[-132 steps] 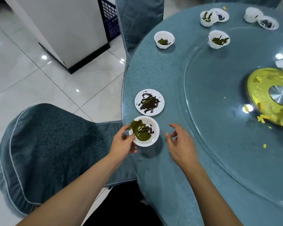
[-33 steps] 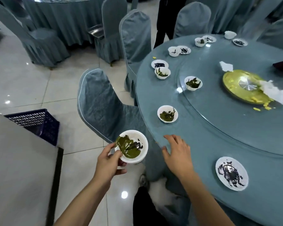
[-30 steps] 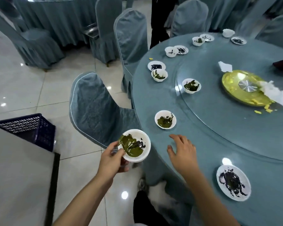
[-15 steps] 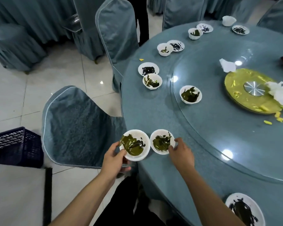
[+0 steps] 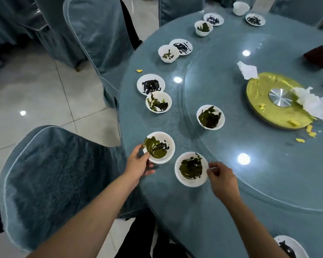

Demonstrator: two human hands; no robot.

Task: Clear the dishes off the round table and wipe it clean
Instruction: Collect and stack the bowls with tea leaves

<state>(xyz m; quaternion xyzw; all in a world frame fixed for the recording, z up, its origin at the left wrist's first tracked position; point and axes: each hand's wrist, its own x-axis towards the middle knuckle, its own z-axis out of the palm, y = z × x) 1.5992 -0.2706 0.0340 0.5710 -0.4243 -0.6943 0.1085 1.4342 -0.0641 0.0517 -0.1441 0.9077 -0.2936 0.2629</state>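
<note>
A: Left hand [image 5: 138, 164] grips a white bowl [image 5: 159, 147] w/ green residue at the round desk [image 5: 175, 211] edge.

B: Right hand [image 5: 223, 180]?

A: Pinches the rim of a 2nd bowl [image 5: 191, 169], resting on the desk just beside the first.

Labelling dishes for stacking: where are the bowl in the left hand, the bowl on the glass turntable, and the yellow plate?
Left-hand bowl [image 5: 159, 147], head view, green smear.
Turntable bowl [image 5: 210, 117], head view, dark residue.
Yellow plate [image 5: 257, 101], head view, bare left surface.

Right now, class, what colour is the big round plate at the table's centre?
Yellow-gold plate with a silver middle; the head view shows it.
</note>
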